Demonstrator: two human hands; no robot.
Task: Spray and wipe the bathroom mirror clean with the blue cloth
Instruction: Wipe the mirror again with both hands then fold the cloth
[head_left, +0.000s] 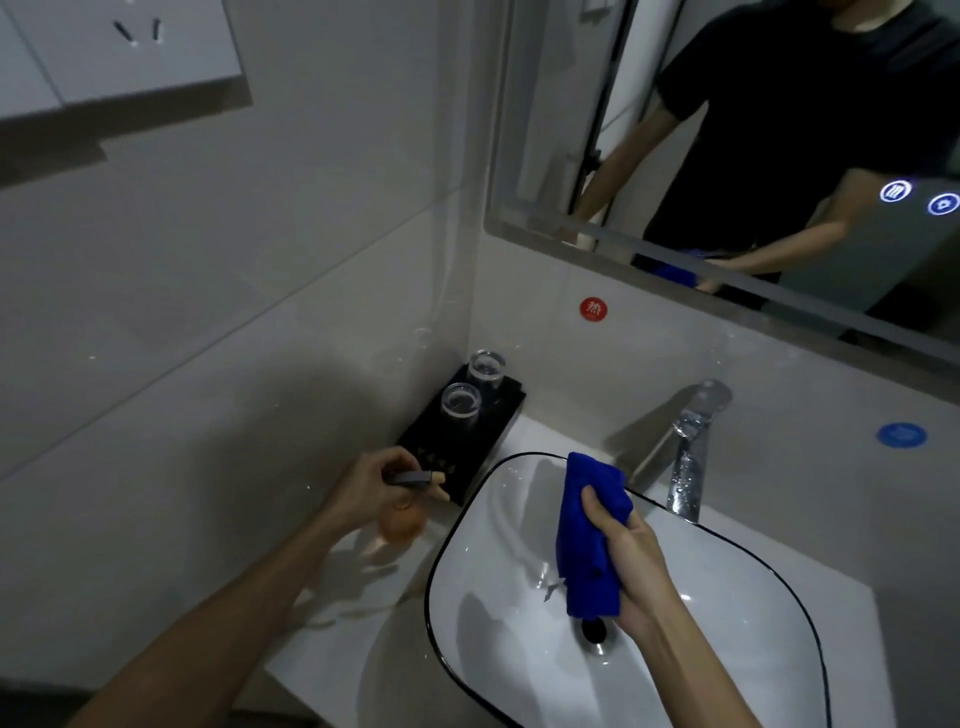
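Note:
My right hand grips a folded blue cloth above the white basin. My left hand curls round the head of a small spray bottle with an orange, see-through body, which stands on the counter left of the basin. The bathroom mirror hangs on the wall at the upper right and reflects a person in a dark shirt. Both hands are well below the mirror.
A white basin with a black rim fills the lower middle, its drain under the cloth. A chrome tap stands behind it. A black tray with two glasses sits in the corner. Two lit touch buttons glow on the mirror.

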